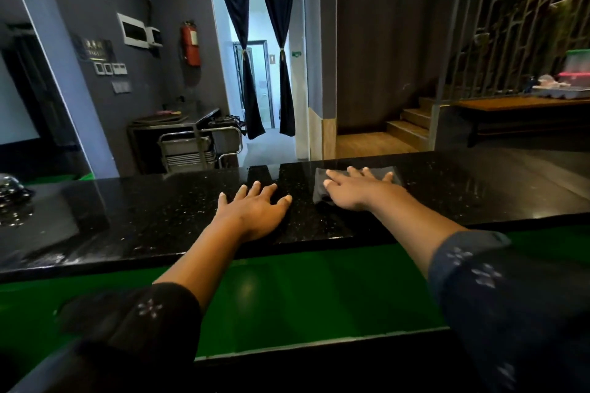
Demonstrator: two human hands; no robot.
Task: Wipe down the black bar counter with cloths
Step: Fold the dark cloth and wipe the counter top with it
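My right hand (357, 189) lies flat on the grey cloth (322, 188), fingers spread and straight, pressing it onto the black bar counter (143, 217) towards the far edge. My left hand (255, 210) rests beside it, palm down on the bare stone, fingers splayed and holding nothing; I see only one cloth, and none under this hand. The two hands sit near each other but apart, the left one closer to me.

The counter runs long from left to right across my body, so I judge the wiping has to travel along that axis. The longer unwiped stretch seems to lie to my left, where the surface looks wet and streaky near a shiny dome-shaped object (11, 189) I cannot identify. The cloth lies under my right hand, so that hand would carry it sideways, past the left hand, which may need to lift clear
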